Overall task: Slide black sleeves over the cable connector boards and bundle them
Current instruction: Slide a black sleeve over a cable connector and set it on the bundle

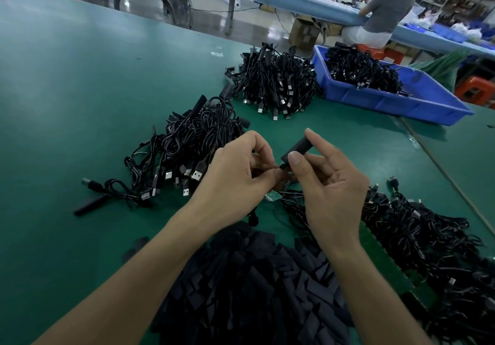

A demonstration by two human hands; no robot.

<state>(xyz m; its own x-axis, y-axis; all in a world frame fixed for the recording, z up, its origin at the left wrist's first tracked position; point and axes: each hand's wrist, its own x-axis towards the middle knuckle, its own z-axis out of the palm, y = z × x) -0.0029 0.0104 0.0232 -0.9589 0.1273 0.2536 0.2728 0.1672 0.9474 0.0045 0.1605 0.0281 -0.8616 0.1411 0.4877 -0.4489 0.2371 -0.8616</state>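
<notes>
While the left grip (235, 173) pinches a cable end (284, 167), the right grip (329, 184) pinches a black sleeve (298, 146) touching it, above the green counter (80, 90) near a cable pile (187, 141).

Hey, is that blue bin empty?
No, the blue bin holds a heap of black cables.

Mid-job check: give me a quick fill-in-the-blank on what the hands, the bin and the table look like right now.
1. The right hand pinches a short black ____ between thumb and forefinger.
2. The left hand holds the end of a thin black ____ up to it.
3. The bin at the far right is coloured ____.
4. The table has a ____ top.

Missing words: sleeve; cable; blue; green.
</notes>
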